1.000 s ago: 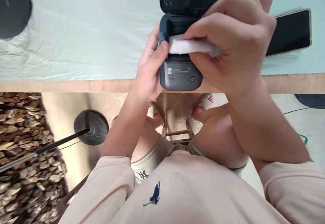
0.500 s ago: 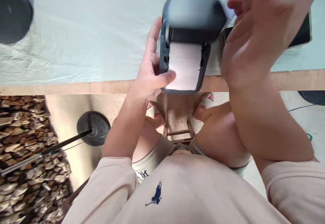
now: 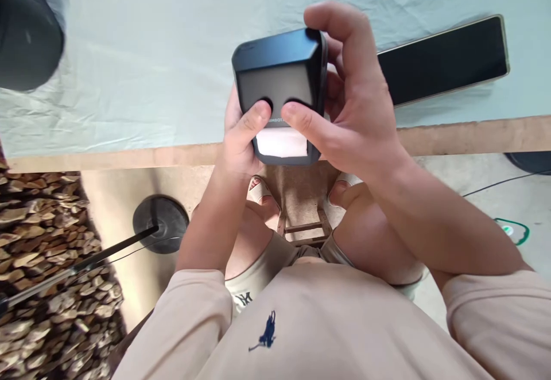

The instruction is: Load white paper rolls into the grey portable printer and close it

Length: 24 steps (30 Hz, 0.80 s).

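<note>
A dark, boxy portable receipt printer is held between both hands above the table's front edge. Its cover is down, and a strip of white paper sticks out below the cover toward me. My left hand grips the printer's left side, thumb on the cover and the other fingers mostly hidden behind it. My right hand wraps the right side, its thumb pressing the cover beside the left thumb and its index finger curled at the far top corner.
A black-screened phone lies on the pale blue tablecloth to the right. At the far left stands a dark rounded object. Below the table are a round black stand base with a pole and stacked firewood.
The printer's cover, raised before with the paper roll exposed, is now down over it. My right hand has come from the upper right onto the printer, uncovering the phone.
</note>
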Motion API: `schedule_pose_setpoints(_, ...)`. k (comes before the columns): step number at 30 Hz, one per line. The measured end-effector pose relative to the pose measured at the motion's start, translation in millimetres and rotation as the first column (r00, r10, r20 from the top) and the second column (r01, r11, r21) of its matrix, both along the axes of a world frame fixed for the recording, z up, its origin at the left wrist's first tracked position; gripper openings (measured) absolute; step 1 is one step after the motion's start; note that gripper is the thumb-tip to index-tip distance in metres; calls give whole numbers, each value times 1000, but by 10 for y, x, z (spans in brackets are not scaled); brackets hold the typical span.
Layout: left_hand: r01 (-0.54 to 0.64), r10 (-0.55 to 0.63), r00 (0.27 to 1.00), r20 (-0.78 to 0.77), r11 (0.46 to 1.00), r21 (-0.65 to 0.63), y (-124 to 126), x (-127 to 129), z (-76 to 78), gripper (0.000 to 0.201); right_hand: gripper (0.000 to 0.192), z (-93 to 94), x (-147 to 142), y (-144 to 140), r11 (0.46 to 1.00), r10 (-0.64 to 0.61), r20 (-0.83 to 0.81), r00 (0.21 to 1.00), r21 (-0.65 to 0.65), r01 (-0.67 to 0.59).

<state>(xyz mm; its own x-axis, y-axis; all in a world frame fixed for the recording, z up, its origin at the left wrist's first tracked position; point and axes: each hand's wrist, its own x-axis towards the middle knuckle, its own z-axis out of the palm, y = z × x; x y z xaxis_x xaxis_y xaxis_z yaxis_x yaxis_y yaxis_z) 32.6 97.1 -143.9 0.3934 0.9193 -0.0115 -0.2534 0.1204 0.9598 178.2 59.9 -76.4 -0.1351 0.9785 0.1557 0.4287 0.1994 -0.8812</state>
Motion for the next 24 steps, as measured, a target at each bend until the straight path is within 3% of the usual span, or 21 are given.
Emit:
schedule_pose_setpoints(3, -77, 78, 995, 55, 997, -22, -19, 11, 58, 58, 56, -15, 16, 17, 1000, 2, 11, 1000, -3, -2)
schedule_pose_setpoints(7, -52, 55, 994, 95, 998, -28, -57, 45, 189, 47, 50, -6, 54, -2, 993, -65, 97, 993, 106, 55)
schedule_pose_setpoints(11, -52, 50, 996, 79, 998, 31, -56, 40, 305, 35, 36, 53, 228, -44, 915, -297, 253, 921, 352, 199)
schedule_pose_setpoints(13, -98, 97, 995, 14, 989, 108, -10, 4, 321, 38, 37, 75, 369, -55, 891, -397, 385, 834, 380, 248)
schedule_pose_setpoints(17, -208, 251, 958, -138, 941, 267, 131, -113, 280, 38, 47, 17, 627, -71, 903, -424, 610, 669, 237, 357)
schedule_pose_setpoints(21, -208, 316, 865, -390, 933, 295, 209, -224, 245, 41, 64, -133, 725, -127, 937, -243, 734, 634, 10, 348)
schedule_pose_setpoints(24, -211, 325, 834, -446, 934, 288, 221, -270, 225, 41, 70, -210, 713, -184, 945, -174, 766, 619, -46, 323)
